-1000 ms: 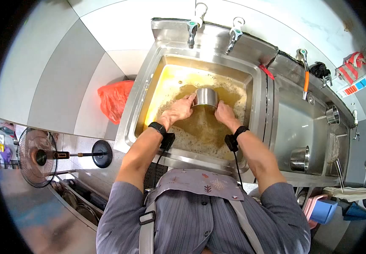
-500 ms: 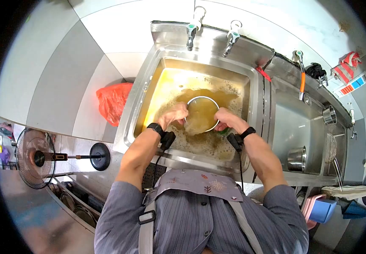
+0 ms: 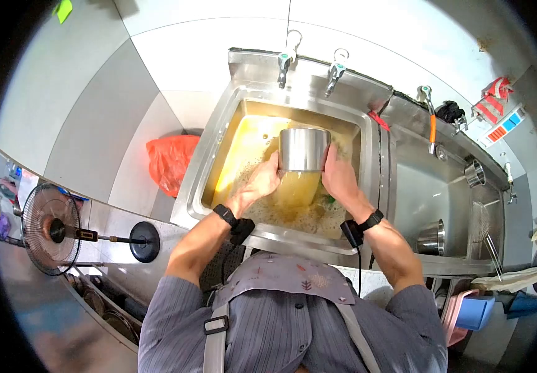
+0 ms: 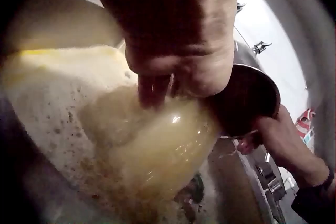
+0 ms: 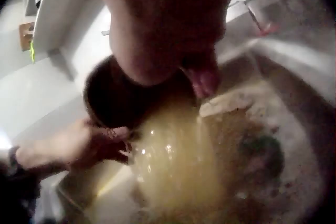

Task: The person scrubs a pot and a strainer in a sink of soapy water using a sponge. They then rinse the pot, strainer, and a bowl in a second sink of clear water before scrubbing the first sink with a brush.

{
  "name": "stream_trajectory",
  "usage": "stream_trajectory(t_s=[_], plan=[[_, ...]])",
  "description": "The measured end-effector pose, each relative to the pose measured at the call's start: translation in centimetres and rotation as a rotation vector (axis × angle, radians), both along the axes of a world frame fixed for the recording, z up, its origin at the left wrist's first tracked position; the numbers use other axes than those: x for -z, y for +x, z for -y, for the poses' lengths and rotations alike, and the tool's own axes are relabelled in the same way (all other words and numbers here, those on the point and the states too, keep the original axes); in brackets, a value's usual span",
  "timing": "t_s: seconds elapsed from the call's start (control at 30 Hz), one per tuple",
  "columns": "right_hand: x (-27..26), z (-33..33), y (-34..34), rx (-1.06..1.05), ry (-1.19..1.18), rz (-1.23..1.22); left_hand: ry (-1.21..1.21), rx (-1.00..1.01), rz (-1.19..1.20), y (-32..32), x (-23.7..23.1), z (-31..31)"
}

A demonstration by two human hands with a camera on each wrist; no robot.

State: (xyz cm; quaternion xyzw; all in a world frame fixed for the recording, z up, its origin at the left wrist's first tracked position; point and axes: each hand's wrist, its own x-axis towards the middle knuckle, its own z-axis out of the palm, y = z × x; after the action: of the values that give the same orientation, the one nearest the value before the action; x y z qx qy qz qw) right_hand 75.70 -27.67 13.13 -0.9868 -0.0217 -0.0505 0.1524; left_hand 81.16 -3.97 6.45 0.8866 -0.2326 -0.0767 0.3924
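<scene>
A steel pot is tipped over the left sink basin, its mouth facing the person. Yellowish water pours from it in a broad stream into the murky, foamy water below. My left hand grips the pot's left side near the rim, and my right hand grips the right side. The left wrist view shows the pot's dark inside and the sheet of water leaving it. Under the surface, a blurred dark green thing shows in the right wrist view.
Two taps stand behind the basin. A second basin on the right holds a steel pot, a smaller one and a wire strainer. A red plastic bag lies left of the sink; a fan stands further left.
Both hands lowered the pot into the water, its round mouth facing up, then raised and tipped it toward the person. Water now streams out. The head view has shifted slightly.
</scene>
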Motion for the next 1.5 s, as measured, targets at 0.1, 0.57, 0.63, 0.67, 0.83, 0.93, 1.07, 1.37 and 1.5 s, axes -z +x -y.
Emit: stream_trajectory(t_s=[0.1, 0.57, 0.63, 0.67, 0.83, 0.93, 1.07, 1.37, 1.5], plan=[[-0.8, 0.5, -1.4, -0.174, 0.086, 0.389, -0.076, -0.008, 0.097, -1.2, -1.1, 0.3], [-1.7, 2.3, -3.0, -0.241, 0.138, 0.602, -0.207, -0.035, 0.473, -2.8, -4.1, 1.0], [-1.5, 1.7, -3.0, -0.187, 0.205, 0.453, -0.218, -0.052, 0.298, -3.4, -5.4, 1.0], [-1.1, 1.4, -2.6, -0.089, 0.292, 0.273, -0.263, -0.103, 0.188, -3.2, -5.9, 1.0], [-1.6, 1.1, -1.1, 0.179, 1.115, -0.376, -0.377, -0.232, -0.084, -1.0, -3.0, 0.5], [-1.7, 1.8, -0.4, 0.108, 1.201, -0.565, -0.393, -0.241, -0.074, -2.5, -5.1, 0.3], [-2.4, 1.5, -0.3, 0.104, 1.203, -0.526, -0.502, -0.216, -0.105, -3.0, -4.6, 0.1], [-2.1, 2.0, 0.1, 0.102, 1.157, -0.681, -0.438, -0.225, -0.242, -3.1, -4.7, -0.2], [-1.4, 3.0, -0.4, 0.123, 1.165, -0.553, -0.321, -0.100, -0.274, -2.3, -3.7, 0.0]])
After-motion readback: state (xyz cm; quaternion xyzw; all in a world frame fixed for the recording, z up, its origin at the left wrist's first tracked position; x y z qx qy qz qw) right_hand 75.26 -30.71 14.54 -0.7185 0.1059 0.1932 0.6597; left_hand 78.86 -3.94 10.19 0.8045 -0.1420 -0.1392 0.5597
